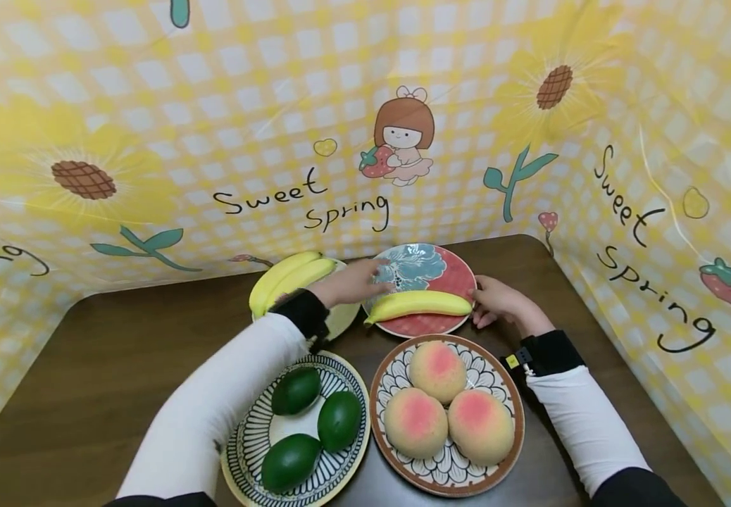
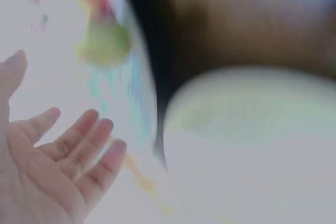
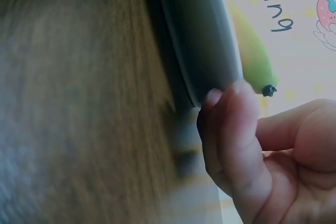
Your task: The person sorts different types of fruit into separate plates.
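Note:
A red plate with a blue flower (image 1: 413, 267) is at the back of the table, with one banana (image 1: 419, 304) lying across its near part. My right hand (image 1: 505, 303) grips the plate's right rim; in the right wrist view its thumb and curled fingers (image 3: 239, 129) meet at the plate's edge (image 3: 205, 35), beside the banana's dark tip (image 3: 269, 91). My left hand (image 1: 355, 280) reaches over the plate's left edge, fingers spread and holding nothing. The left wrist view shows that hand (image 2: 58, 166) with loosely extended fingers, near the blurred plate.
Two or more bananas (image 1: 286, 278) lie on a pale plate (image 1: 343, 320) behind the left forearm. Nearer stand a black-patterned plate (image 1: 239, 451) with three green fruits (image 1: 291, 461) and a brown-rimmed plate (image 1: 383, 451) with three peach-like buns (image 1: 438, 370). A patterned yellow cloth (image 1: 264, 141) hangs round the table.

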`<state>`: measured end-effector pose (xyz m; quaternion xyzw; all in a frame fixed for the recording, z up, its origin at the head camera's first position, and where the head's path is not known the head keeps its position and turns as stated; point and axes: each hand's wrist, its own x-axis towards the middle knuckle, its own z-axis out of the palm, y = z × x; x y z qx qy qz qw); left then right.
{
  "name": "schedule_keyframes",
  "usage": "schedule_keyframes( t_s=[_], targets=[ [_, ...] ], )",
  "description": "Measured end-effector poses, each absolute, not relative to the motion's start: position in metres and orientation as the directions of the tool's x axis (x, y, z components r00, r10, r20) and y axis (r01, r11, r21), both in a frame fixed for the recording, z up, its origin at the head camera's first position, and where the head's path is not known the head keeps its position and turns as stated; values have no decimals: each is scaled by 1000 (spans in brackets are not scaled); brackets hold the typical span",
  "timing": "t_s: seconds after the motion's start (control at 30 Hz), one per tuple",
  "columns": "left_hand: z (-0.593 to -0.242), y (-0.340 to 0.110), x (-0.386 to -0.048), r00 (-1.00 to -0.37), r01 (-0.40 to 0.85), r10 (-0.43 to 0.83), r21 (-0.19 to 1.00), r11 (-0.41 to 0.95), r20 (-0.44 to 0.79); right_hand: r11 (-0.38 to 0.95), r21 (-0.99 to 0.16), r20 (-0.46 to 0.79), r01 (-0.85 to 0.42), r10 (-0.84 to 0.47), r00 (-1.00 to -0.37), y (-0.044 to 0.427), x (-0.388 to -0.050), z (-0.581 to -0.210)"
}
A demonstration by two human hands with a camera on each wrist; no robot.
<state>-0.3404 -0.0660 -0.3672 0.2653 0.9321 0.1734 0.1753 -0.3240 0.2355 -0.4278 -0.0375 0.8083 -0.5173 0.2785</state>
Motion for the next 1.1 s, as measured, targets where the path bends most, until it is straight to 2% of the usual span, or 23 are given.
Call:
schedule_keyframes(
  t_s=[0.1,0.2,0.3,0.43,0.6,0.8,1.0,1.1],
  targets=[
    [-356,-103,-345,-883,352,430,340,872,-188,451,-857,-429,251,-352,-832,242,-320,-427],
    [-357,-142,-346,-945,222,266,222,949,-191,453,-848,-454,277,-347,-821,246,-318,-426],
    [-367,-172,-343,-965,115,147,152,982,-218,468,-837,-472,285,-350,-809,247,-319,-425],
    [-380,-186,-342,-971,73,100,126,989,-219,466,-836,-481,289,-372,-794,245,-324,-424],
    [-386,-175,-341,-967,85,111,118,989,-231,469,-836,-479,283,-373,-795,239,-329,-424],
    [-386,-164,-340,-961,71,113,169,983,-252,492,-821,-486,289,-337,-806,232,-332,-423],
    [-368,-140,-351,-954,218,264,274,937,-142,505,-812,-485,293,-304,-820,230,-331,-420],
    [-367,-117,-356,-929,287,343,321,903,-135,510,-804,-501,307,-300,-812,230,-329,-421]
  ],
)
